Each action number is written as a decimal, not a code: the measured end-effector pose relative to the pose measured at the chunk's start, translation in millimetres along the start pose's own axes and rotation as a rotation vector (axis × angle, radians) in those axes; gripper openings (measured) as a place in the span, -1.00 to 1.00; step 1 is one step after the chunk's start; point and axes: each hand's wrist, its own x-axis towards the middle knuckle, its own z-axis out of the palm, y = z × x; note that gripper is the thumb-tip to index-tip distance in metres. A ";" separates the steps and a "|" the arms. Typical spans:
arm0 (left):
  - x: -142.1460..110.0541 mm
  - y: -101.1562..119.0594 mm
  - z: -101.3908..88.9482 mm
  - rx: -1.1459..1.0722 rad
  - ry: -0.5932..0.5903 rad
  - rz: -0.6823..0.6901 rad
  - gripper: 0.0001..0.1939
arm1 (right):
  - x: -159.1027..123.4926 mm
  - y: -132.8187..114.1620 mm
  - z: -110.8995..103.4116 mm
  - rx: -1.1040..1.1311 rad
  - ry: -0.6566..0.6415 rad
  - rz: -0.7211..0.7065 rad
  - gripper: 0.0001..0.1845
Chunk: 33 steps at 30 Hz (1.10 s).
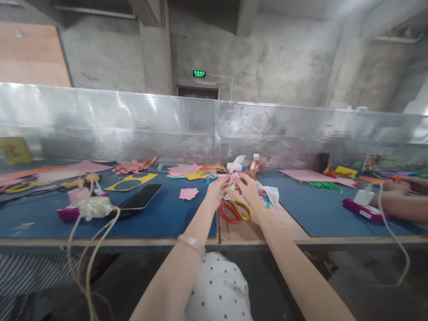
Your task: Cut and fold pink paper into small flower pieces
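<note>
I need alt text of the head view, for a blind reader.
A person's left hand and right hand hold a small pink paper piece above a blue-and-brown worktable. Red-and-yellow-handled scissors lie nearby, pink paper sheets at left, another person's hands at far right.

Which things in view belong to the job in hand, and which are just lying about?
Probably the job: pink paper piece at the fingertips of left hand and right hand; small pink sheets; scissors.

Probably just lying about: black phone; bottle.
</note>
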 end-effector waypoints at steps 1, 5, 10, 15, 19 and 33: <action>0.0 -0.2 -0.1 0.007 -0.012 0.009 -0.64 | -0.4 -1.8 -0.6 -0.005 -0.016 -0.008 -0.72; -0.5 -1.8 -0.1 0.045 -0.024 0.054 -0.65 | -2.3 -6.5 -1.6 0.003 -0.043 -0.008 -0.70; -4.1 0.6 1.8 0.078 0.006 0.096 -0.74 | -3.4 -6.0 -0.7 0.002 -0.057 -0.022 -0.74; -7.3 2.5 4.5 0.077 0.002 0.089 -0.74 | -4.3 -8.2 -0.8 0.008 -0.039 -0.010 -0.73; -3.6 -0.2 4.0 0.057 -0.002 0.088 -0.69 | -4.3 -8.1 -1.5 0.045 -0.041 -0.011 -0.73; -4.2 -0.8 3.9 0.062 -0.026 0.106 -0.72 | -2.8 -0.5 -2.5 -0.012 -0.023 -0.047 -0.77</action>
